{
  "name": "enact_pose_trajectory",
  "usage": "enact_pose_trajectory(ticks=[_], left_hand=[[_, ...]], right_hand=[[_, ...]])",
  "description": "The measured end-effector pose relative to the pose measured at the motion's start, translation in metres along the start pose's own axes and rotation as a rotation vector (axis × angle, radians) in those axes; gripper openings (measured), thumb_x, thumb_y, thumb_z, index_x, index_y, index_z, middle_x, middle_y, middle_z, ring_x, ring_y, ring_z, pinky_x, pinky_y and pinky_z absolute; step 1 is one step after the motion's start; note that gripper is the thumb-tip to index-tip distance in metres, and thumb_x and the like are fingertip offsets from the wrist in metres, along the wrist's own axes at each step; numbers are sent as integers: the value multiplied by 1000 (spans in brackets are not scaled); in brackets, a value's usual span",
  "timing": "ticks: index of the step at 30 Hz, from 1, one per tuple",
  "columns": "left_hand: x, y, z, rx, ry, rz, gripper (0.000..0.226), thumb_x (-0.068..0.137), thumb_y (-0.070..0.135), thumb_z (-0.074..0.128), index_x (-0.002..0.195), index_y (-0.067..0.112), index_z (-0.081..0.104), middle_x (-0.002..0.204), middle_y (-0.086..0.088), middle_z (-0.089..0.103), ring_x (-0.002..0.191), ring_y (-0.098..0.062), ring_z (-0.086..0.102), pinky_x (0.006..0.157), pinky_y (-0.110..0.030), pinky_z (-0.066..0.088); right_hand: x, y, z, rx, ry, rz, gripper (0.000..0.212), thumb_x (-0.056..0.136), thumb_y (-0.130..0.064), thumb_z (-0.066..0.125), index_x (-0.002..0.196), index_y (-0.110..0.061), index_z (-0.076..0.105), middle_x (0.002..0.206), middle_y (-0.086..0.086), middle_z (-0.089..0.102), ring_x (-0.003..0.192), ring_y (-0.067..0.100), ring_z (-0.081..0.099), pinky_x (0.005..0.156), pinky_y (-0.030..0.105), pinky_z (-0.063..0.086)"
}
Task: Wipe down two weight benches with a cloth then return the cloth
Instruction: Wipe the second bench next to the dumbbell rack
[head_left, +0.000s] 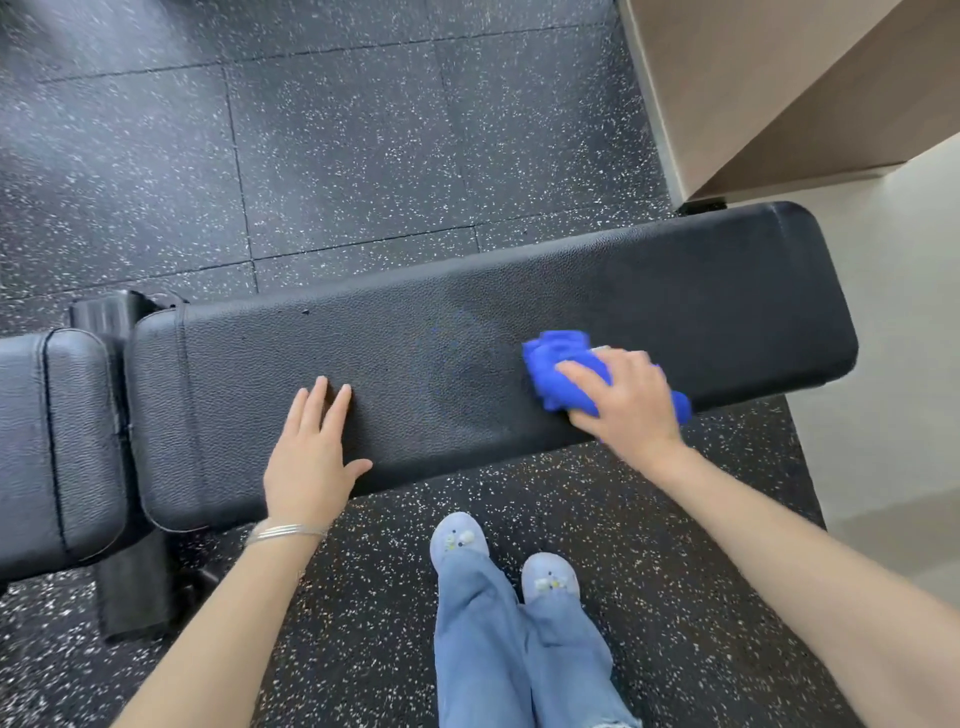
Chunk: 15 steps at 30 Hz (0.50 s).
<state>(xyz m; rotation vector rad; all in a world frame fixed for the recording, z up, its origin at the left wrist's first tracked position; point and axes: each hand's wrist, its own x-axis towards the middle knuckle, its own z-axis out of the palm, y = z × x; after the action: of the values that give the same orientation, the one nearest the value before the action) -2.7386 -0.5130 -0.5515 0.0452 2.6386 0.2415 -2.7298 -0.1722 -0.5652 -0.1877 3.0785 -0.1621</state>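
Soft, bunched bright-blue microfibre cloth (563, 376) crumples under our right hand (626, 400), grip pressing it onto the black padded bench (701, 291); left hand (309, 457) lies flat, open.

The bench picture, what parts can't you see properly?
- Head view: the blue cloth is partly hidden under the right hand.
- The seat pad is cut off by the left edge.
- The frame under the long bench pad is mostly hidden by the pad.
- A second bench is not in view.
- The left hand covers the pad beneath it.
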Motion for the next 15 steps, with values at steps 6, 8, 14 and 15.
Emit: enact_pose_trajectory(ticks=[6, 8, 14, 15], left_hand=[[-36, -8, 20, -78, 44, -92, 70, 88, 25, 61, 147, 22, 24, 158, -4, 13, 146, -25, 10, 109, -45, 35], [-45, -9, 24, -72, 34, -106, 68, 90, 26, 58, 148, 21, 22, 159, -4, 12, 146, -24, 9, 110, -43, 33], [-53, -20, 22, -12, -13, -78, 63, 94, 31, 51, 148, 22, 20, 159, -1, 10, 146, -20, 11, 112, -38, 31], [-54, -22, 22, -3, -18, -71, 62, 94, 30, 50, 148, 21, 21, 159, -1, 12, 146, -21, 13, 113, -37, 28]], right_hand=[[6, 36, 2, 166, 32, 1024, 47, 91, -39, 53, 134, -25, 43, 131, 20, 38, 111, 42, 39, 92, 52, 38], [11, -4, 6, 175, 48, 1022, 47, 91, -39, 53, 135, -26, 42, 132, 20, 37, 110, 41, 39, 90, 51, 38], [-14, -158, 18, 126, -91, 316, 56, 67, -44, 77, 118, -31, 60, 112, 15, 59, 89, 35, 55, 70, 41, 47], [-20, -177, 19, 69, -146, 150, 60, 59, -51, 79, 114, -36, 62, 109, 11, 63, 85, 33, 59, 67, 38, 50]])
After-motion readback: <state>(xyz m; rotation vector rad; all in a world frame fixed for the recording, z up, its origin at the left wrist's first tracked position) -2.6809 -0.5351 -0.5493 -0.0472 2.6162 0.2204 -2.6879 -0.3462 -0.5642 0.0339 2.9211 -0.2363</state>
